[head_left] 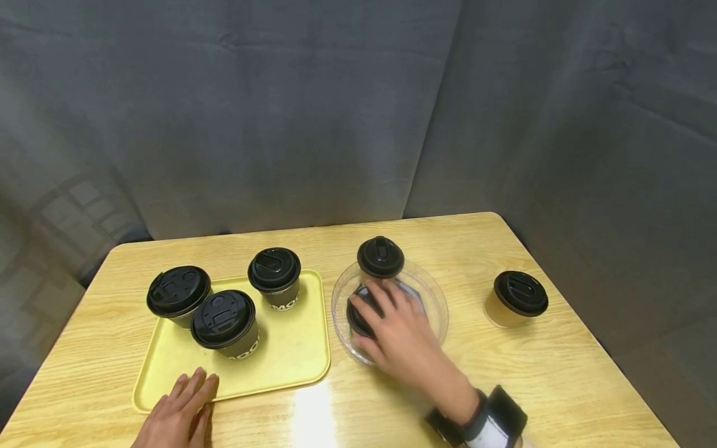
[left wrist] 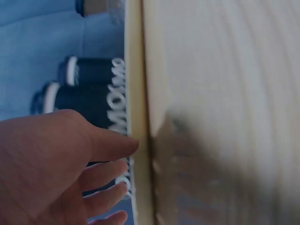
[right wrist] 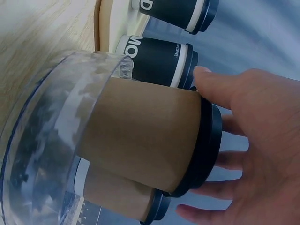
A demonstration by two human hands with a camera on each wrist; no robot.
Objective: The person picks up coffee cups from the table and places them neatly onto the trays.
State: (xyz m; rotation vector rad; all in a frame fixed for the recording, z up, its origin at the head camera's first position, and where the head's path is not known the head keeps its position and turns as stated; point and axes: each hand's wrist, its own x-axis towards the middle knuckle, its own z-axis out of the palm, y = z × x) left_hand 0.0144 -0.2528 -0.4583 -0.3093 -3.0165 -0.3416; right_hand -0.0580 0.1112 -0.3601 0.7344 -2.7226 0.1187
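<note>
My right hand [head_left: 400, 339] is over the black lid of the nearer brown paper cup [right wrist: 145, 131] in a clear plastic bowl [head_left: 439, 305]. Its fingers spread loosely around the lid [right wrist: 208, 150], and the palm stays apart from it. Whether the fingertips touch the lid I cannot tell. A second brown cup [head_left: 381, 258] stands behind it in the bowl. At the front left, my left hand [head_left: 178, 414] lies with extended fingers by the near edge of a yellow tray [head_left: 285, 358]; its thumb [left wrist: 117, 144] appears against the rim.
Three black cups with black lids are at the tray: one at the back left [head_left: 179, 292], one in front [head_left: 224, 320], one at the back right [head_left: 274, 274]. Another brown cup [head_left: 515, 298] stands alone on the wooden table [head_left: 560, 373] to the right. A grey curtain [head_left: 280, 124] hangs behind.
</note>
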